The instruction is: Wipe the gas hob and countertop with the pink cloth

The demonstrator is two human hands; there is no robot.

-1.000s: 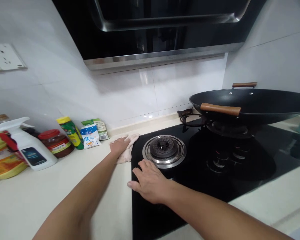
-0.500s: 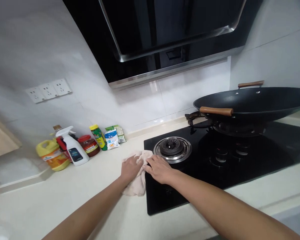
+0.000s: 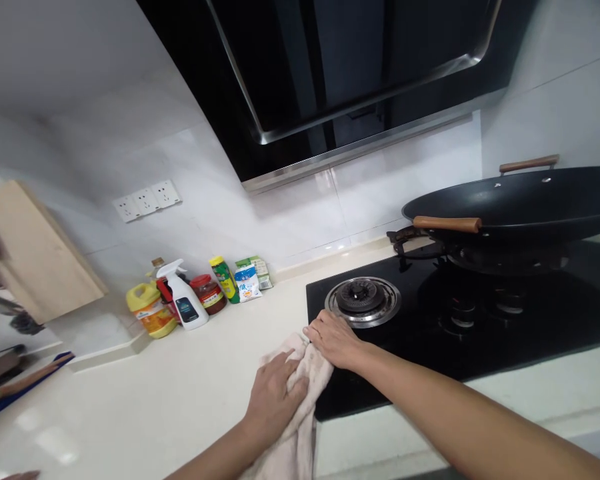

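While the left hand (image 3: 271, 395) lies spread on the cloth (image 3: 318, 375), lower centre, the right hand (image 3: 334, 339) touches its top; can't tell if pinching. Wok (image 3: 525, 203) at right.

Blue character 低 (image 3: 243, 288) on the blue-and-white packet (image 3: 249, 283), other labels (image 3: 186, 310) too small for reading.

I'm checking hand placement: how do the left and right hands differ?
The left hand lies on the cloth, over the counter; the right hand is near the uncovered burner, over the stove. The left hand sits lower in the view than the right hand. Both are bare, backs showing.
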